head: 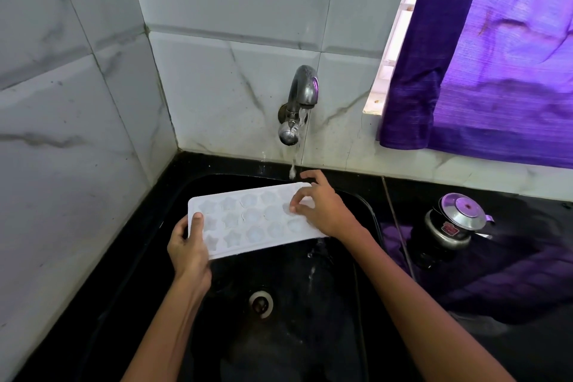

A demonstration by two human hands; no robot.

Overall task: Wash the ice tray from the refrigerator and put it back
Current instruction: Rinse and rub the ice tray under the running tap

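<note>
Left hand point(189, 250) fingers hidden under the ice tray point(248, 219), only the thumb shows. Right hand point(322, 206) covers the tray's right end cells. Both forearms cut off at the bottom edge. Curtain point(483, 53) cut off top and right. Label on the metal pot point(454, 220) too small to read.
</note>
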